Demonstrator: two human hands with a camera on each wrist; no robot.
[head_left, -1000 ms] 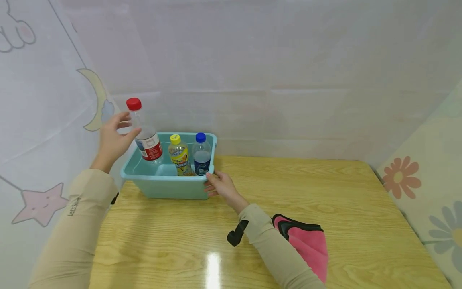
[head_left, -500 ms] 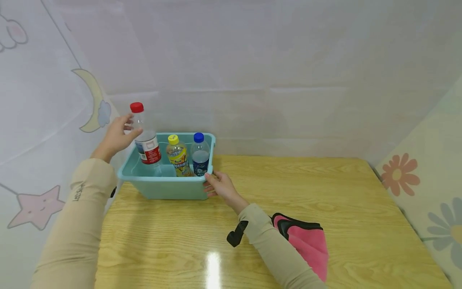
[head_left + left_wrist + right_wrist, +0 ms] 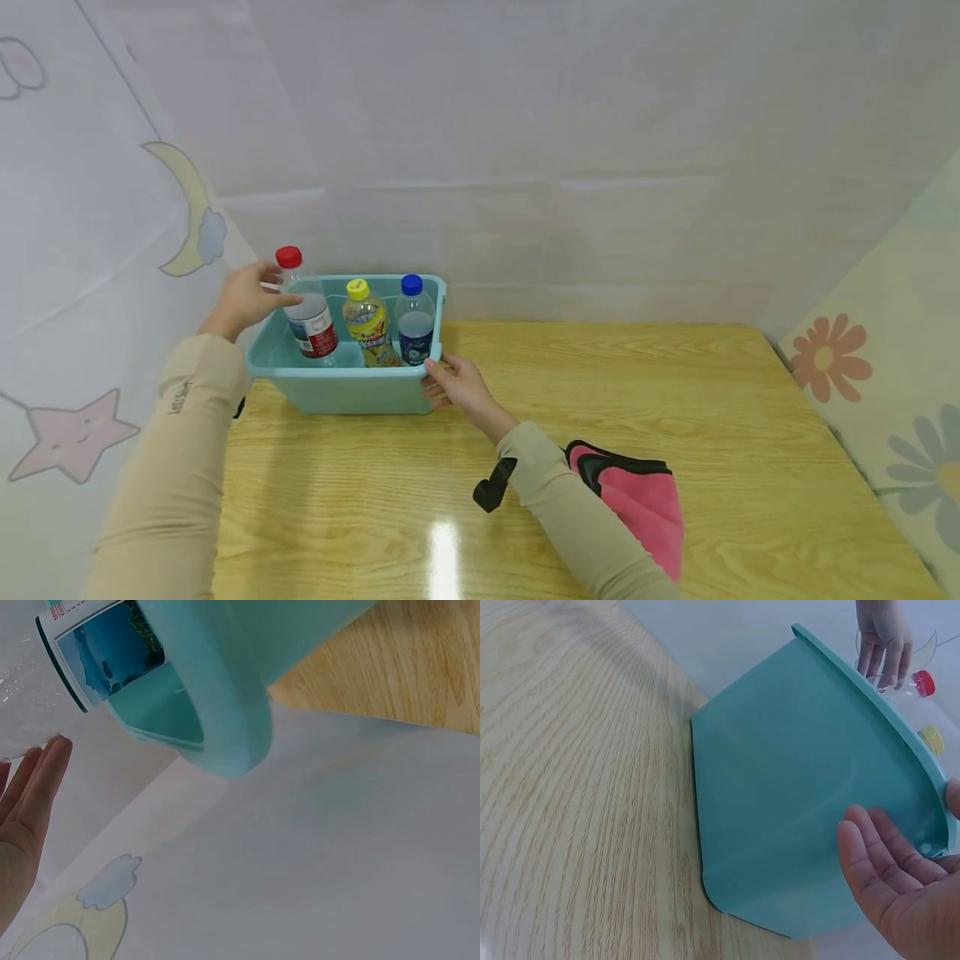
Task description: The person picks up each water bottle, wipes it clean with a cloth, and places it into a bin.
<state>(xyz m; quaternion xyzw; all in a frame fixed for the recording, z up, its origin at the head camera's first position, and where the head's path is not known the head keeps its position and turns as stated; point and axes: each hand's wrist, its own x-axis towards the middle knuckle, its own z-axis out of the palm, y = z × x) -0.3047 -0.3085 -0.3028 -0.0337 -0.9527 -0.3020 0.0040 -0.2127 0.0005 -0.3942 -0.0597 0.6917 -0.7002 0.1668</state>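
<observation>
My left hand (image 3: 246,298) holds a clear plastic bottle (image 3: 309,317) with a red cap and a red-and-white label, thumb on one side and fingers on the other. The bottle's lower part is inside a light-blue plastic bin (image 3: 345,390); its base is partly hidden. At the bin's front right corner, my right hand (image 3: 463,387) grips the rim, the thumb on top and the fingers against the outer wall (image 3: 889,855). Inside the bin, a yellow-capped bottle (image 3: 367,329) and a blue-capped bottle (image 3: 415,327) stand side by side on the right.
The bin rests on a wooden table (image 3: 360,483) near its back left corner. A pink cloth item with black trim (image 3: 641,504) lies beside my right forearm. Printed cloth walls (image 3: 525,158) enclose the back and sides.
The red-capped bottle has come down deeper into the bin, and my left hand has lowered with it. My right hand has stayed at the bin's corner.
</observation>
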